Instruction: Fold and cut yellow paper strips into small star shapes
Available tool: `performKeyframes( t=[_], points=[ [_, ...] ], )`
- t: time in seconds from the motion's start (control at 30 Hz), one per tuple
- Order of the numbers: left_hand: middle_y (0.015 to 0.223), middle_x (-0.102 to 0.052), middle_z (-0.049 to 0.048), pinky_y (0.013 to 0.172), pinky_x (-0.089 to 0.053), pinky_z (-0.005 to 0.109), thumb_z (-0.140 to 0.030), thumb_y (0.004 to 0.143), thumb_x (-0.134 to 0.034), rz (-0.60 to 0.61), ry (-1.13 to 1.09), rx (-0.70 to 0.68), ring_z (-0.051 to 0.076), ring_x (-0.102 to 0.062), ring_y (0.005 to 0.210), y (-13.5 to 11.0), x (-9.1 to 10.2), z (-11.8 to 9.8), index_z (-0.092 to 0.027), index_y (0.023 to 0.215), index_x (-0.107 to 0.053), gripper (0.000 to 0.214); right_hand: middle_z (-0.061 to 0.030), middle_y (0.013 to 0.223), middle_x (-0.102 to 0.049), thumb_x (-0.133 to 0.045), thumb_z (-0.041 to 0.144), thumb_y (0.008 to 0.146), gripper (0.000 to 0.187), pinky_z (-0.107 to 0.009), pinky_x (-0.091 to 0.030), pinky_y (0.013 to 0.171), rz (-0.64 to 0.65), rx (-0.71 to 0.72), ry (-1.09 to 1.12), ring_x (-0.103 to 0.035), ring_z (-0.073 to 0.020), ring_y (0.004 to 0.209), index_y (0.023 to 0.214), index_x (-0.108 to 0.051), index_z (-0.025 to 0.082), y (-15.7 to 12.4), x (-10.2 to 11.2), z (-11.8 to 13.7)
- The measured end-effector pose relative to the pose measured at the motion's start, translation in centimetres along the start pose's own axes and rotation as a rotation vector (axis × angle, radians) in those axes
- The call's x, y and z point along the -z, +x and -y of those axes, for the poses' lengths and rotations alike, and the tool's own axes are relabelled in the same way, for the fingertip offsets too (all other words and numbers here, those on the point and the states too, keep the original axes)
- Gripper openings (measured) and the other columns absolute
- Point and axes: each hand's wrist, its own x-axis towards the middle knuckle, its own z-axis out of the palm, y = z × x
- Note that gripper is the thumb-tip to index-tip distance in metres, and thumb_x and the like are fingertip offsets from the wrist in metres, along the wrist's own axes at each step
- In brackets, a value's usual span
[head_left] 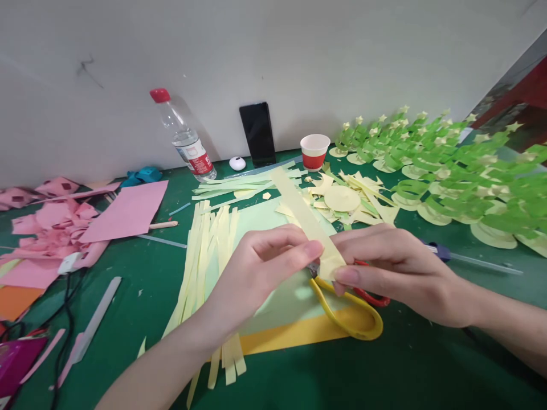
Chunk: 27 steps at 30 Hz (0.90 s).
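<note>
Pale-yellow paper strip, near end folded, pinched between left fingers and right fingers, both closed; loose strips lie unfolded; star-topped green sprigs stand assembled.

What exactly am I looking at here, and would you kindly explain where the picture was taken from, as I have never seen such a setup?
There is no machine here: these are a person's own bare hands, seen by a camera worn on the head, looking forward and down. That one view is all we have.

The left hand and right hand together pinch a pale yellow paper strip near its lower end. Beneath them, scissors show a yellow handle loop.

On the green table, more loose strips lie to the left. Farther left is pink paper; at the back stand a bottle, a black phone and a paper cup. To the right are green paper decorations with star tips.
</note>
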Motion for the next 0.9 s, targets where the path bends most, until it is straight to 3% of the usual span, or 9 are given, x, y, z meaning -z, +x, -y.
performKeyframes(
  t=[0.2,0.37,0.57,0.73,0.9],
  points=[
    [0.066,-0.062,-0.0017,0.067,-0.046,0.022,-0.017,0.076,-0.063,-0.07,0.08,-0.078,0.012,-0.056,0.068,-0.3,-0.3,-0.1,-0.019,0.06,-0.069,0.017,0.0051,0.049,-0.037,-0.05,0.024,0.086,0.03,-0.022,-0.024,0.041,-0.05,-0.146,0.09,-0.033,-0.0065,0.044,0.057,-0.054,0.016,0.0,-0.1,-0.1],
    [0.068,-0.068,-0.0028,0.064,-0.049,0.019,-0.009,0.072,-0.067,-0.172,0.171,-0.17,0.011,-0.06,0.065,-0.6,-0.6,-0.1,-0.022,0.065,-0.074,0.016,0.0048,0.047,-0.037,-0.051,0.024,0.082,0.031,-0.022,-0.024,0.041,-0.053,-0.214,0.219,-0.03,-0.0063,0.044,0.052,-0.051,0.015,0.2,-0.1,-0.2],
    [0.086,-0.072,0.0034,0.071,-0.052,0.025,-0.004,0.073,-0.064,-0.083,0.31,-0.458,0.015,-0.063,0.078,-0.6,-0.4,0.4,-0.022,0.085,-0.075,0.024,0.0055,0.044,-0.036,-0.054,0.019,0.075,0.025,-0.022,-0.021,0.039,-0.036,-0.406,0.543,-0.029,-0.0057,0.04,0.051,-0.053,0.015,0.0,0.1,0.1],
    [0.088,-0.069,0.0073,0.076,-0.052,0.027,0.0,0.074,-0.062,-0.007,0.404,-0.594,0.016,-0.062,0.082,-0.4,-0.1,0.6,-0.02,0.091,-0.074,0.029,0.0065,0.045,-0.029,-0.048,0.019,0.078,0.028,-0.022,-0.016,0.041,0.101,-0.461,0.902,-0.022,-0.0057,0.041,0.05,-0.045,0.016,0.1,0.2,0.4],
    [0.085,-0.068,0.0062,0.074,-0.052,0.027,-0.003,0.076,-0.064,-0.019,0.369,-0.626,0.016,-0.062,0.083,-0.2,0.1,1.4,-0.022,0.087,-0.075,0.025,0.0063,0.047,-0.028,-0.046,0.026,0.078,0.028,-0.024,-0.015,0.041,0.25,-0.55,0.987,-0.022,-0.0069,0.041,0.053,-0.038,0.019,0.3,0.2,0.0]
  ],
)
